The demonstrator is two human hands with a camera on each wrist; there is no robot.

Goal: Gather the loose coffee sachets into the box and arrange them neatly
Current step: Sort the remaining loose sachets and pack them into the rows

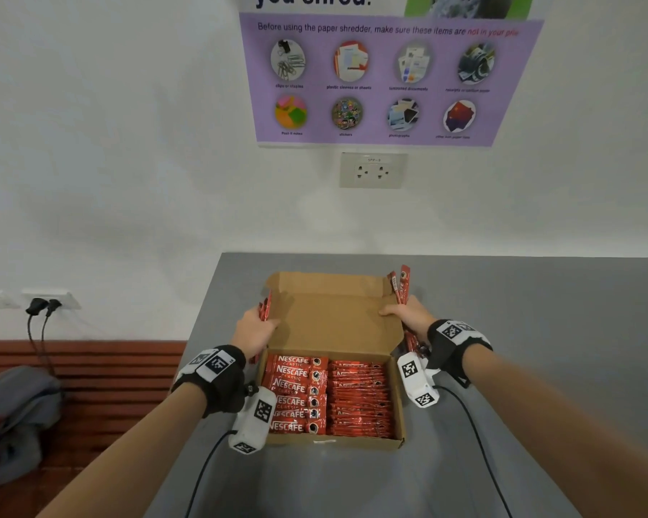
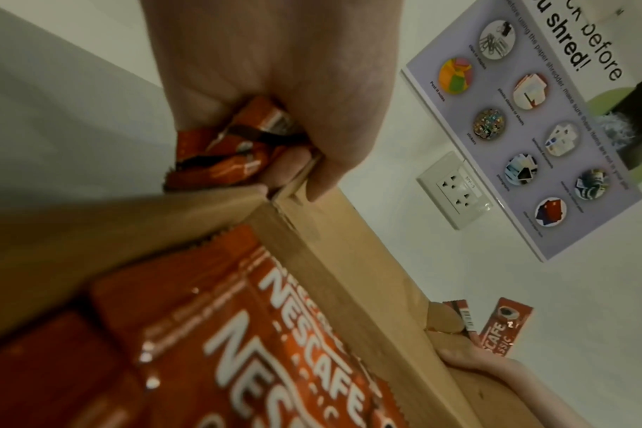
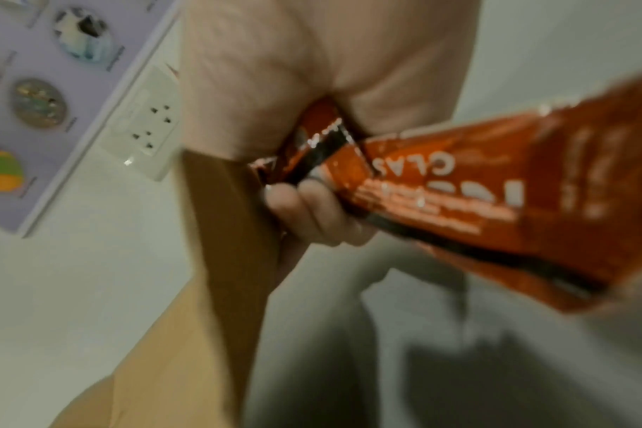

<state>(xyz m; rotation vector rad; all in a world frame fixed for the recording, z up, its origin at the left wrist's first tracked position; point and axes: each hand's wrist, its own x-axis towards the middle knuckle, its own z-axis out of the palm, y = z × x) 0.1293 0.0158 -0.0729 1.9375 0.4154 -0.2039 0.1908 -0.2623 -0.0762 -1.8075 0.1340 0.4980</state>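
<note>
An open cardboard box (image 1: 398, 405) sits on the grey table, its lid (image 1: 333, 319) tilted up at the far side. Two rows of red coffee sachets (image 1: 296, 390) fill it. My left hand (image 1: 255, 330) grips a bunch of red sachets (image 2: 235, 144) and pinches the lid's left edge (image 2: 297, 179) with its thumb on the inner face. My right hand (image 1: 408, 315) grips another bunch of sachets (image 1: 403, 286), their ends sticking up above the fist, and its thumb lies on the lid's right edge. In the right wrist view the fingers (image 3: 308, 211) curl round the sachets (image 3: 495, 188).
The grey table (image 1: 539, 349) runs to the right and toward me. A white wall with a power socket (image 1: 373, 170) and a purple poster (image 1: 386, 80) stands behind the box. Left of the table are plugged cables (image 1: 40, 312) and a bundle of cloth (image 1: 15, 416).
</note>
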